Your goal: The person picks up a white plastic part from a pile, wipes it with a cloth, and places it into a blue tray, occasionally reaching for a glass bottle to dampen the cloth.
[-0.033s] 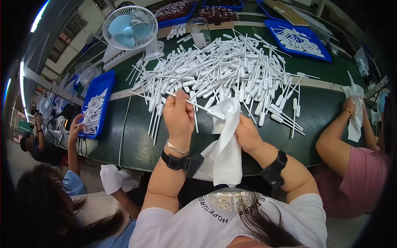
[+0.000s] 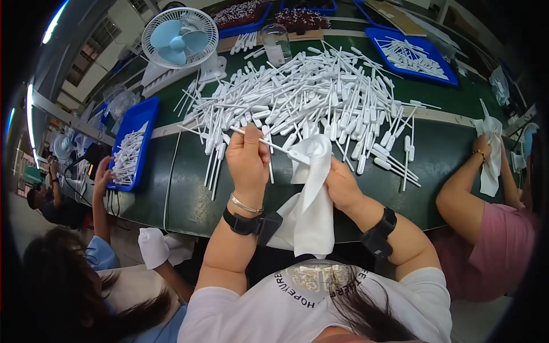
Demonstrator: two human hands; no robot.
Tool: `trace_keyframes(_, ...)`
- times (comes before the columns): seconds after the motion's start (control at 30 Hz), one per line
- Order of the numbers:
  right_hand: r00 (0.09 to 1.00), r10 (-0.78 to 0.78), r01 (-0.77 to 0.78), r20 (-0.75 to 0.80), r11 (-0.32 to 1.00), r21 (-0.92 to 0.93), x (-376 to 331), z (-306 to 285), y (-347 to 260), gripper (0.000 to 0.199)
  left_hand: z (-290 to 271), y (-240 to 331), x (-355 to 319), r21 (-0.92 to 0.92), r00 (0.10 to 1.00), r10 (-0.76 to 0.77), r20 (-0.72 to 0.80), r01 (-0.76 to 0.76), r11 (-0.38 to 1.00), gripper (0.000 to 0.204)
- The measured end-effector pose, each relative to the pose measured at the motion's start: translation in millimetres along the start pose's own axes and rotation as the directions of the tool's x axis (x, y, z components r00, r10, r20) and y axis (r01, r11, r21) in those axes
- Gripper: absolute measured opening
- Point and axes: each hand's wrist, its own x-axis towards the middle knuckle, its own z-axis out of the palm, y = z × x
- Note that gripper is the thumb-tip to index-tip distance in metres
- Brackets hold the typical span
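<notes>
While your left hand pinches a white pipette by its stem, its bulb end sits in the white cloth your right hand grips.

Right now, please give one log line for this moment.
left hand: holds white pipette | right hand: holds white cloth at its tip | pile: behind

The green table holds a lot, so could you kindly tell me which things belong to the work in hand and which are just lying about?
In use:
- left hand holding a white pipette
- right hand holding a white cloth
- pile of pipettes

Lying about:
- white desk fan
- clear bottle
- blue tray at left
</notes>
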Motion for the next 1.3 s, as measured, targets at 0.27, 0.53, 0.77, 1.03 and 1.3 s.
trace_keyframes(0.27,0.995,-0.081,0.080,-0.065,0.997,-0.023,7,-6,6,0.022,21,-18,-32,0.493,0.921,-0.045,0.388,-0.166,0.854,0.014)
trace_keyframes(0.53,0.993,-0.029,0.034,-0.115,0.999,0.041,3,-11,5,0.021,30,-10,-36,0.561,0.655,0.236,0.718,-0.744,0.362,0.009)
trace_keyframes(0.77,0.996,0.022,-0.017,-0.090,0.998,0.054,1,2,-7,0.023,-2,5,-35,0.117,0.930,-0.177,0.322,0.146,0.982,0.018)
trace_keyframes(1.03,0.996,-0.008,0.011,-0.086,0.999,0.037,-2,1,-10,0.023,-42,46,-8,0.015,0.938,-0.331,0.106,0.331,0.943,0.021)
trace_keyframes(1.3,0.997,-0.054,0.053,-0.061,0.999,-0.014,-4,4,-5,0.024,-83,76,86,-0.204,0.942,-0.295,-0.158,0.262,0.943,0.018)
